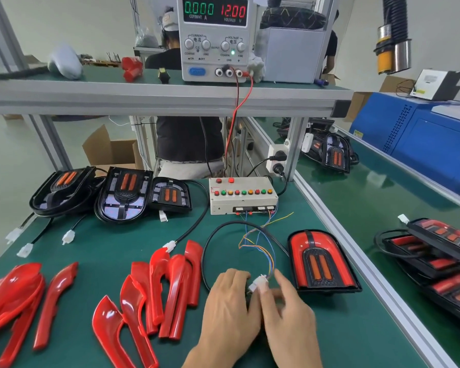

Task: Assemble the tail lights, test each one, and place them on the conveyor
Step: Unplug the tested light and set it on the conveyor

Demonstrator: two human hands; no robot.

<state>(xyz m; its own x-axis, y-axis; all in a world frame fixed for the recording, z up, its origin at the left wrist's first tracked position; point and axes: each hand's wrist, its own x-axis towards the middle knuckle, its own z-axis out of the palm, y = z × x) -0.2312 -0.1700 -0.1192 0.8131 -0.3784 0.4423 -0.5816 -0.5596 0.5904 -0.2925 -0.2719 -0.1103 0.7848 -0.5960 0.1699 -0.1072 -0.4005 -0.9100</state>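
Taking the grey test box (243, 196) with its row of coloured buttons as the landmark, the loose red lens covers (168, 282) lay scattered on the green bench mat (112, 243) well to its left and nearer the person. Three unfinished black tail-light housings (122, 195) stood in a row just left of the box, their cables ending in white plugs (68, 237) on the mat.

Directly in front of the box, both hands met over a white connector (259, 284). The left hand (230, 312) lay knuckles up with its fingers curled down toward the connector's near end; whether it truly gripped the plug could not be told. The right hand (287, 314) had its thumb and forefinger pinching the connector, the other fingers loosely extended. Thin coloured wires (258, 243) ran from the box's front sockets down to that connector, and a black cable (210, 245) looped around beside them.

To the front right of the box, just beside the right hand, an assembled tail light (322, 261) lay face up on the mat, red cover fitted.

Farther right of the box, the conveyor (364, 208) held several more finished tail lights (436, 251). Above the box, on the shelf, the power supply (215, 38) read 0.000 and 12.00.
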